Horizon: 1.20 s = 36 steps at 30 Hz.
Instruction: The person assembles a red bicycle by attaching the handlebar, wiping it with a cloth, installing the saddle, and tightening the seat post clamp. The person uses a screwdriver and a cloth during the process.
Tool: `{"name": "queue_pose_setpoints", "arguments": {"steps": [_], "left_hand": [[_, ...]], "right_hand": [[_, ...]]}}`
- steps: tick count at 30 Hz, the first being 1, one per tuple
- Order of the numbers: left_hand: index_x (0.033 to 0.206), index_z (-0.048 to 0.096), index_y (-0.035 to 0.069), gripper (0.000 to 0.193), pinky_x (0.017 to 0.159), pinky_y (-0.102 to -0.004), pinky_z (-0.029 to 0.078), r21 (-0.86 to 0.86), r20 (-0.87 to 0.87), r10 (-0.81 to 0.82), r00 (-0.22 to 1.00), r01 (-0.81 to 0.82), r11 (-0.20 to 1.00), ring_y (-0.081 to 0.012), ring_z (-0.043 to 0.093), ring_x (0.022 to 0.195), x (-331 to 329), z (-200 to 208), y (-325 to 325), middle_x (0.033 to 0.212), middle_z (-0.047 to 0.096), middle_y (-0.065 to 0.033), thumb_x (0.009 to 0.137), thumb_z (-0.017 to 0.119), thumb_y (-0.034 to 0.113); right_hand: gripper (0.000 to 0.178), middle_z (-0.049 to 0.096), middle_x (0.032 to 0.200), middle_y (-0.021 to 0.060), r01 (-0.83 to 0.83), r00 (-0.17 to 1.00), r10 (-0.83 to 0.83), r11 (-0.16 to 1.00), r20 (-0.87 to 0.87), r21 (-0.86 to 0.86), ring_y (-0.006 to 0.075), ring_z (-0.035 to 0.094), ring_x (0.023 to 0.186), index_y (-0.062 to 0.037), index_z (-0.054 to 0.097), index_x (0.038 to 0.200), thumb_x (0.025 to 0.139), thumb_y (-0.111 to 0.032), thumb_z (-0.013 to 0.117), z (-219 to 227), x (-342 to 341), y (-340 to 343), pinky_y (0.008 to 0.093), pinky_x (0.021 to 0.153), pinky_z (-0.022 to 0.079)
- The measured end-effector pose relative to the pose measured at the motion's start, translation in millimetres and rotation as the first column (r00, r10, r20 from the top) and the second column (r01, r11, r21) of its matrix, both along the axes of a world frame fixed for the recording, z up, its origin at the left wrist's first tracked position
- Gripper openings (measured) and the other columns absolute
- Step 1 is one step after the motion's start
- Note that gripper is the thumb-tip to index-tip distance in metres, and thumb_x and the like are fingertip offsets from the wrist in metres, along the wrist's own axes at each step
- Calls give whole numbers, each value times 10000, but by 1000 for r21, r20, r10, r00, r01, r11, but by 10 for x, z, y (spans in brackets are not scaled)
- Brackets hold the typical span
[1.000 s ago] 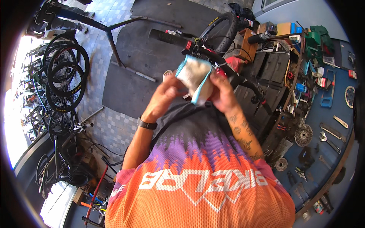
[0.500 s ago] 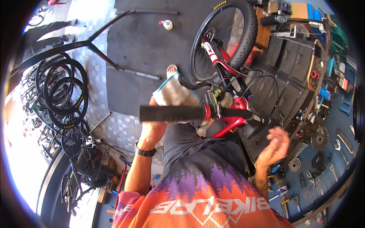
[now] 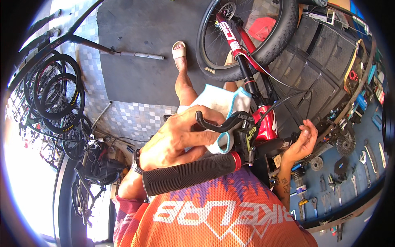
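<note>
Several bike wheels (image 3: 75, 98) cluster at nine o'clock, the left hand (image 3: 175, 140) near centre grasps a blue-edged white cloth (image 3: 218, 96) just toward one o'clock, partly under the brake lever (image 3: 224, 124), and the right hand (image 3: 302, 143), fingers released and loosely curled, sits at three o'clock.

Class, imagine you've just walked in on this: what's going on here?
A person stands at a red bicycle. The left grip holds a white cloth with light blue edging against the brake lever, beside the black rubber handlebar sleeve. The right grip is near the bar's other end, fingers loosely curled, apparently empty; whether it touches the bar is unclear. Wrenches are off to the right.
</note>
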<state>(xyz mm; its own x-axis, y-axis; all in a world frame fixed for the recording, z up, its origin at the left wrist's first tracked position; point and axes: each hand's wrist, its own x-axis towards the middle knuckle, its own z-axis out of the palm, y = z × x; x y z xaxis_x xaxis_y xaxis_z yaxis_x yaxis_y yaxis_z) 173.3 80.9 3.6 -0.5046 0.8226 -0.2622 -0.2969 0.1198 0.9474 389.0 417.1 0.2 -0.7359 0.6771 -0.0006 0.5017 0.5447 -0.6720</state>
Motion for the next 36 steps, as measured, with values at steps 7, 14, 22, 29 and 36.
{"name": "queue_pose_setpoints", "arguments": {"steps": [7,14,22,29,36], "left_hand": [[1369,598,8,425,1083,-407,492,-231,774,403,488,-376,898,-241,643,1231,166,-171,-233,1337,653,-127,959,657,104],[1563,440,-28,660,1225,-547,387,-190,968,250,-36,-755,628,-370,537,1430,551,-390,-280,1567,543,-181,1037,503,364],[1505,511,7,569,1088,-427,533,-144,963,250,97,-598,789,-240,646,1266,667,-627,190,1441,625,-121,1047,665,309],[1519,506,-5,565,942,-297,566,171,968,-77,239,-402,899,-124,669,1124,99,-306,455,1346,674,-66,988,696,24],[1204,717,-11,201,743,-254,514,-93,827,254,501,-324,942,-43,624,860,128,-180,722,1004,727,10,1022,655,45]], "right_hand": [[344,684,1230,133,-22,999,22,1000,27,2,195,629,1016,56,643,1305,1083,-206,612,24,-100,121,333,922,508],[359,705,1211,167,46,999,-46,999,-8,12,196,640,1001,79,628,1323,1093,-190,571,113,-206,270,336,922,512],[359,702,1133,149,59,998,-59,998,-32,-6,181,630,974,83,624,1321,1094,-189,563,214,-274,212,323,920,510],[330,713,1122,144,59,998,-60,998,-21,-11,186,646,970,63,635,1317,1086,-167,583,203,-298,147,334,894,520],[327,708,1127,151,40,998,-41,999,-46,-12,190,649,977,68,632,1318,1092,-161,573,215,-314,131,331,894,523]]}}
